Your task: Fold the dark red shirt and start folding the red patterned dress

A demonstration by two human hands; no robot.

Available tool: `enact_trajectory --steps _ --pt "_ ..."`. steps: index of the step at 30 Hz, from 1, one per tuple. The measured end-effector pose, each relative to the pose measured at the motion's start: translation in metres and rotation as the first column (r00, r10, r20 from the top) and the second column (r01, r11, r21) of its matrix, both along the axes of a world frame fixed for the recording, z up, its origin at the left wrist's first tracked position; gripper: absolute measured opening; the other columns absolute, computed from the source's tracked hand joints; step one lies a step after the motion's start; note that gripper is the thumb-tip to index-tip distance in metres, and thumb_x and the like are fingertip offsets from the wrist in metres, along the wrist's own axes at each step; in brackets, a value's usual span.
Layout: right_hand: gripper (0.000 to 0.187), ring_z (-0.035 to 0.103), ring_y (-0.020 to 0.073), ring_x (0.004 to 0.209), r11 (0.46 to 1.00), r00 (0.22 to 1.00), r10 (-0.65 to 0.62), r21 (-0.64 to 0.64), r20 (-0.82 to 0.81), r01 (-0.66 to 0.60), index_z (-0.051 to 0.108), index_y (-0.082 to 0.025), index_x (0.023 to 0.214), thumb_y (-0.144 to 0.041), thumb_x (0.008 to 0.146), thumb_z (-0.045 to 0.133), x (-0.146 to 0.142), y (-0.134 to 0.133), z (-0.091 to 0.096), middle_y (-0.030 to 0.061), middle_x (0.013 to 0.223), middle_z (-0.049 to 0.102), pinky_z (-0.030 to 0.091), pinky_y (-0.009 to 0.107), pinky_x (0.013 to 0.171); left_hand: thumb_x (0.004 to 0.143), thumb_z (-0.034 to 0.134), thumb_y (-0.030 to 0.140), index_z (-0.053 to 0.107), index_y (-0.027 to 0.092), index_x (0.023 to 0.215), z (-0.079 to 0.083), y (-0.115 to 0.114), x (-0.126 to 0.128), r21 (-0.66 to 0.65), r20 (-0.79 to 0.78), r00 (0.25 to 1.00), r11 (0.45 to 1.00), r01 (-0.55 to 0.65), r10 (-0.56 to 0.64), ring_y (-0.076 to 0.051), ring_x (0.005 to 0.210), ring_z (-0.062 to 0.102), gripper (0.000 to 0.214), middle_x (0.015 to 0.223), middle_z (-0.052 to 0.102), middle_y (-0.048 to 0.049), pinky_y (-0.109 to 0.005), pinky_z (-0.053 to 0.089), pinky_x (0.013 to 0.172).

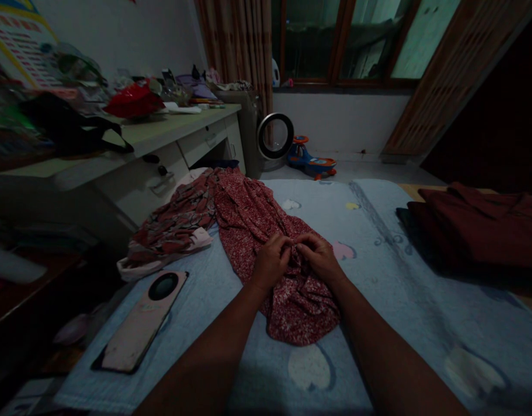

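A red garment with a fine white pattern lies rumpled on the light blue bed cover. My left hand and my right hand meet over its middle, fingertips almost touching. Both hands are closed in a pinch on the fabric, which bunches up between them. The exact bit of cloth under the fingers is too dark and small to make out. Beside it on the left is a second crumpled patterned cloth in reddish brown with a pale edge.
A phone lies at the bed's left side. Folded dark red clothes are stacked at the right. Left of the bed stands a cluttered desk. Beyond the bed are a washing machine with its round door open and a blue-orange ride-on toy.
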State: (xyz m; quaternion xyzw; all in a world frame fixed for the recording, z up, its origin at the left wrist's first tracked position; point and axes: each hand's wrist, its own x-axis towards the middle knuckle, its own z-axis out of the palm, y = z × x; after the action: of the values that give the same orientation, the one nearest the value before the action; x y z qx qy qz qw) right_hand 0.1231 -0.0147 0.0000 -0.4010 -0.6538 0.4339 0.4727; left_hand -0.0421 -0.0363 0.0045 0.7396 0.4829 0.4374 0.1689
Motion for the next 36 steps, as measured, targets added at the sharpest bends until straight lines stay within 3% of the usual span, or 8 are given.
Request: enact_trajectory --steps 12,30,36 --pt "0.018 0.061 0.0147 0.077 0.997 0.996 0.066 -0.029 -0.059 -0.067 0.067 -0.020 0.091 -0.035 0.081 0.066 0.0026 0.0011 -0.0016 0.0002 0.086 0.068 0.049 0.028 0.073 0.080 0.061 0.003 0.068 0.021 0.092 0.0005 0.0037 -0.0047 0.090 0.041 0.998 0.995 0.035 -0.039 -0.015 0.088 0.057 0.023 0.090 0.053 -0.0001 -0.029 0.050 0.085" --pt "0.016 0.056 0.0117 0.058 0.990 0.994 0.081 -0.110 -0.079 -0.089 0.064 -0.021 0.086 -0.034 0.077 0.067 0.0059 0.0020 -0.0029 -0.0032 0.072 0.064 0.046 0.024 0.055 0.079 0.057 0.002 0.067 0.020 0.092 0.0027 0.0017 -0.0060 0.127 0.067 0.996 0.991 0.043 -0.052 -0.017 0.097 0.055 0.025 0.098 0.052 -0.0022 -0.032 0.048 0.092" --pt "0.019 0.058 0.0121 0.059 0.978 0.986 0.122 -0.156 -0.113 -0.139 0.065 -0.022 0.089 -0.037 0.078 0.068 0.0037 0.0001 -0.0019 -0.0025 0.074 0.065 0.047 0.024 0.055 0.077 0.050 -0.002 0.066 0.021 0.092 0.0003 0.0035 -0.0058 0.077 0.111 0.992 0.996 0.052 -0.061 -0.017 0.103 0.057 0.032 0.103 0.056 -0.0032 -0.035 0.049 0.095"
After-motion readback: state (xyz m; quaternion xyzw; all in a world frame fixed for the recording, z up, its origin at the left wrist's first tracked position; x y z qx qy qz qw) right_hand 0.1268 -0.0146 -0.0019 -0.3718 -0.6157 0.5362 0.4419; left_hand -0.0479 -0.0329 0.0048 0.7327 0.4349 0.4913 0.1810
